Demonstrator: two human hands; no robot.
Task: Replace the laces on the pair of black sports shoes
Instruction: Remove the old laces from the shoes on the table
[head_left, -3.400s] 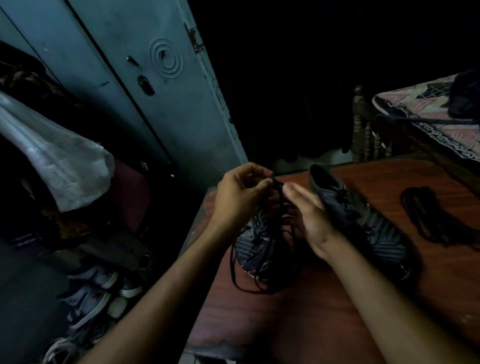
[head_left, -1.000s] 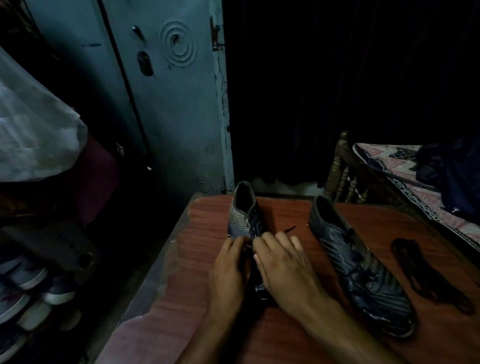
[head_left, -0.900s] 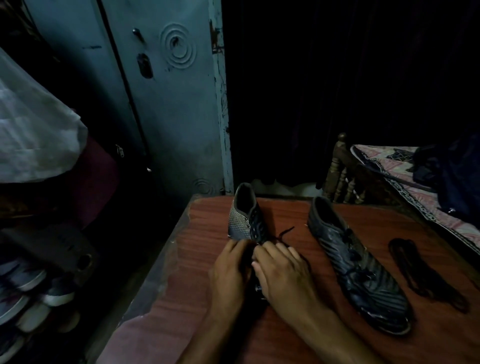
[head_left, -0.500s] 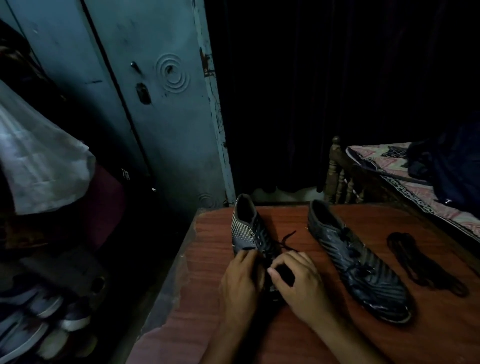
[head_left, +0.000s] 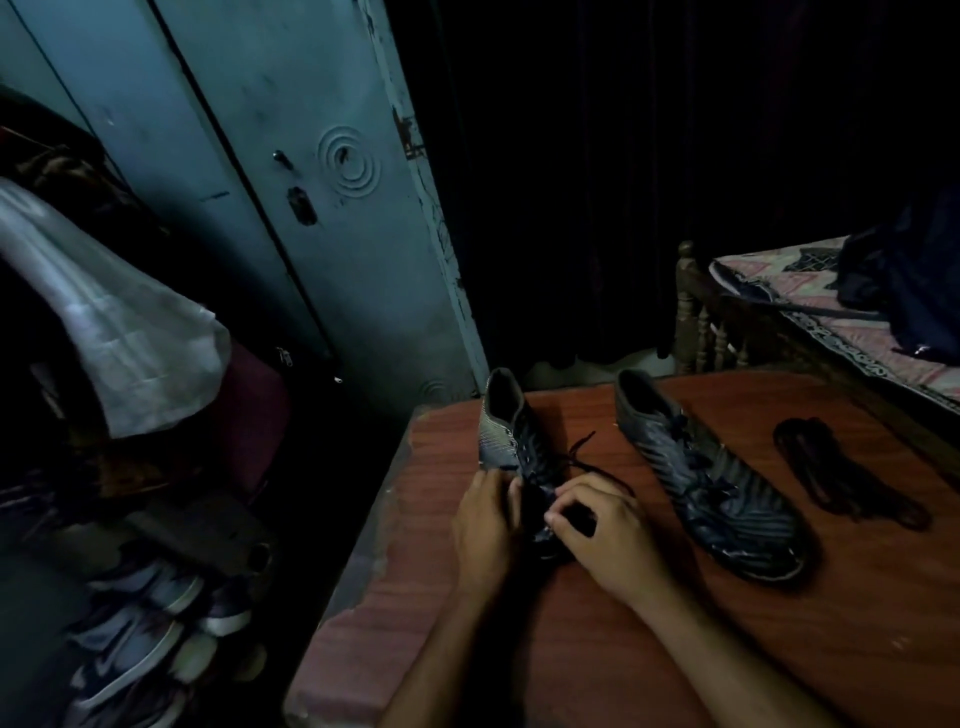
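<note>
We bend over a black sports shoe (head_left: 511, 441) on the red-brown worktop (head_left: 597, 649), both hands at its laces.

Our right hand (head_left: 597, 530) curls its grip round the black lace (head_left: 582, 457); our left hand (head_left: 483, 525) rests against the shoe's side, its grip too dim to judge. The second shoe (head_left: 696, 478) lies just right, a spare lace bundle (head_left: 841, 478) beyond.

Head-worn camera looks down, close over table (head_left: 597, 649).
</note>
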